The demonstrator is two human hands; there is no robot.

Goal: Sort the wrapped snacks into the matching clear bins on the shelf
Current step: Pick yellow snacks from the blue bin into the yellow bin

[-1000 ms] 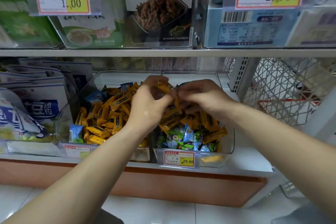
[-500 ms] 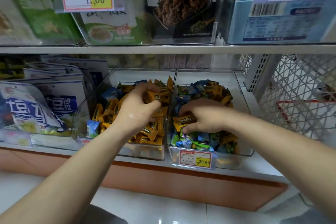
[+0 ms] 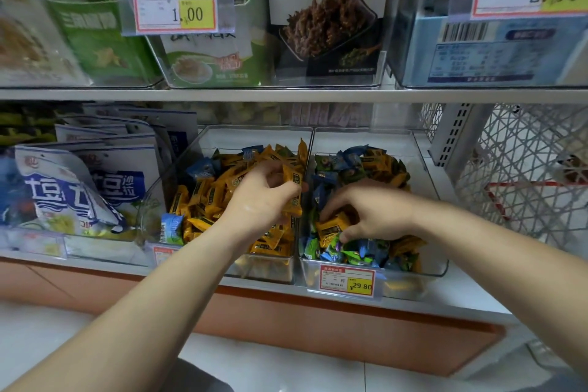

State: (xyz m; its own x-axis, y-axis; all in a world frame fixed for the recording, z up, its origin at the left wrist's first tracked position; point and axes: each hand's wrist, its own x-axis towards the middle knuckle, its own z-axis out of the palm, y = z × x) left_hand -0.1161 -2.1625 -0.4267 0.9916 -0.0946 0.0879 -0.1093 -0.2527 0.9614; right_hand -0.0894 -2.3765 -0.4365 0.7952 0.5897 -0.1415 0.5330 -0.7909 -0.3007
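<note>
- Sorting is in hand at centre frame: in the left bin (image 3: 254, 127), filled mostly with yellow packets (image 3: 203, 197), a few are gripped by the curled left hand (image 3: 264, 200).
- In the right bin (image 3: 366, 130), among blue and green sweets (image 3: 359, 251), a stray yellow packet (image 3: 331, 227) is pinched by the right hand (image 3: 378, 213).
- Next, that packet is judged due to be lifted across into the left bin, where blue strays (image 3: 173, 227) remain to be moved.

Two arms in view, bare from wrist to frame edge, no sleeve reaching them. Left hand (image 3: 261, 204) and left forearm (image 3: 152, 296): bare, slender. Right hand (image 3: 378, 213) and right forearm (image 3: 509, 251): bare, likewise. Fingers (image 3: 329, 208) plain. Dark grey patch (image 3: 203, 375) at bottom edge between the arms; blurred, cannot tell if clothing.
</note>
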